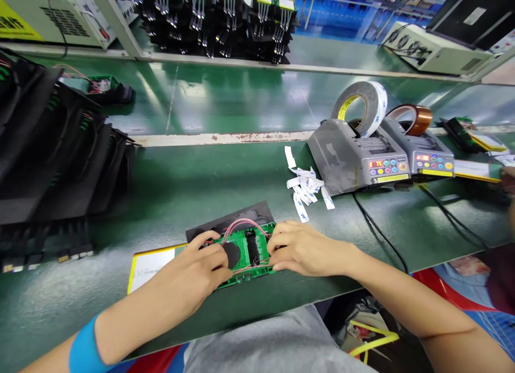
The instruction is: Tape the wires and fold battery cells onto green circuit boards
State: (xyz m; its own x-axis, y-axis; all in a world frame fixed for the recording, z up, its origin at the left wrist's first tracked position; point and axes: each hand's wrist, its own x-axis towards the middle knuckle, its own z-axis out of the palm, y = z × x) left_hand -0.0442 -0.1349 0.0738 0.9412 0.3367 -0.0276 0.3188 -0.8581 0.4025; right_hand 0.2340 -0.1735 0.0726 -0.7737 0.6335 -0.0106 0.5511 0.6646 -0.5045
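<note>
In front of me a green circuit board [240, 244] lies near the table's front edge, with thin pink wires [243, 221] arching over it. A black strip-shaped part [252, 246] crosses its middle, and a round black disc [232, 254] sits close to my left fingers. My left hand [205, 268] is closed on the board's left end. At the opposite end, my right hand [295, 247] has its fingers curled over the edge; the fingertips are partly hidden. Behind the board is a flat black panel [201, 231]. A white battery pack with yellow edging [155, 257] extends left, partly under my left forearm.
White tape strips [306, 188] lie ahead, beside two tape dispensers [362, 153] carrying tape rolls [362, 105]. Black panels with cables [52, 147] stand stacked at left. More wired assemblies [217, 19] fill the upper shelf. Another person's hand [509, 180] shows at far right.
</note>
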